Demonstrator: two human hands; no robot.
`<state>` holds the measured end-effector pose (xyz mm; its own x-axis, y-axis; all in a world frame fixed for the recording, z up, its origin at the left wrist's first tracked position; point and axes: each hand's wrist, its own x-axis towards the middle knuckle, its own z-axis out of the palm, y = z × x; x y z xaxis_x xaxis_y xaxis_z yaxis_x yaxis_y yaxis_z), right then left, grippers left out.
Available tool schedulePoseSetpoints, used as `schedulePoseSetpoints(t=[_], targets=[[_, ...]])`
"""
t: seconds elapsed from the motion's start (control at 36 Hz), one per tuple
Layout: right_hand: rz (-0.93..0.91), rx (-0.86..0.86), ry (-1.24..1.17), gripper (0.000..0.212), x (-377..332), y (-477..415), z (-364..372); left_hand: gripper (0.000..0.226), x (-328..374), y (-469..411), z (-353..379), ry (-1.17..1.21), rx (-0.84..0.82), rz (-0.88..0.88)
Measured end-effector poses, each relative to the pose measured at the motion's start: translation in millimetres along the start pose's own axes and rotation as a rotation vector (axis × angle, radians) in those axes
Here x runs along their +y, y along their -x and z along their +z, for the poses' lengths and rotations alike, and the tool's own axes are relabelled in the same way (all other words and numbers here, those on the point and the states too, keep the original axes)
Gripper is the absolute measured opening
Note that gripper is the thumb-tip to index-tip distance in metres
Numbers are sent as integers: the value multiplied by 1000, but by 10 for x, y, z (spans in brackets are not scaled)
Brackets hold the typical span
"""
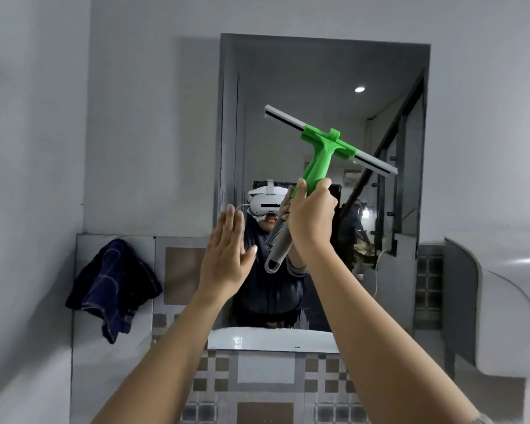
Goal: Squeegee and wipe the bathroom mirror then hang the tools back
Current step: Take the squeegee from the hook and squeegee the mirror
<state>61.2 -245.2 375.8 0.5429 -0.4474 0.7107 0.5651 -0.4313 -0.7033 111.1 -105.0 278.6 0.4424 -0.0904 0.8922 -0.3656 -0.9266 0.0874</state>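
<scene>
- Where the grey wall point(37, 148) meets the tiled band on the left, a dark blue cloth point(114, 283) hangs bunched and drooping, well apart from both hands.
- Right of it, the left hand point(227, 261) is raised flat with fingers straight and together, gripping nothing, its fingertips overlapping the mirror's lower left edge.
- Behind both hands, the mirror point(318, 81) is fixed to the wall; the forearms and hands cover much of its lower half, where the person's reflection with a white headset point(265, 203) shows.
- Below the mirror's bottom edge runs a white ledge point(257, 339), with checkered tiles point(266, 377) under it.
- Right of the left hand, the right hand point(311, 218) is clamped around the green handle of the squeegee point(322, 148); its grey blade is tilted, left end high, in front of the mirror's middle.
- At the far right, a white basin point(508, 301) juts from the wall.
</scene>
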Motion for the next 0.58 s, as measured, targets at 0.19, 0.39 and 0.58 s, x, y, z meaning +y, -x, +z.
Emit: schedulePoseSetpoints(t=[0.19,0.39,0.58], targets=[[-121,-90,163,38,-111,95,77,76,43,58,47,40,18,-32],[-280,-193,354,49,-25,157,5,78,47,205,61,24,14,-28],[-456,-256,537,53,225,112,-164,81,85,326,148,70,10,-83]])
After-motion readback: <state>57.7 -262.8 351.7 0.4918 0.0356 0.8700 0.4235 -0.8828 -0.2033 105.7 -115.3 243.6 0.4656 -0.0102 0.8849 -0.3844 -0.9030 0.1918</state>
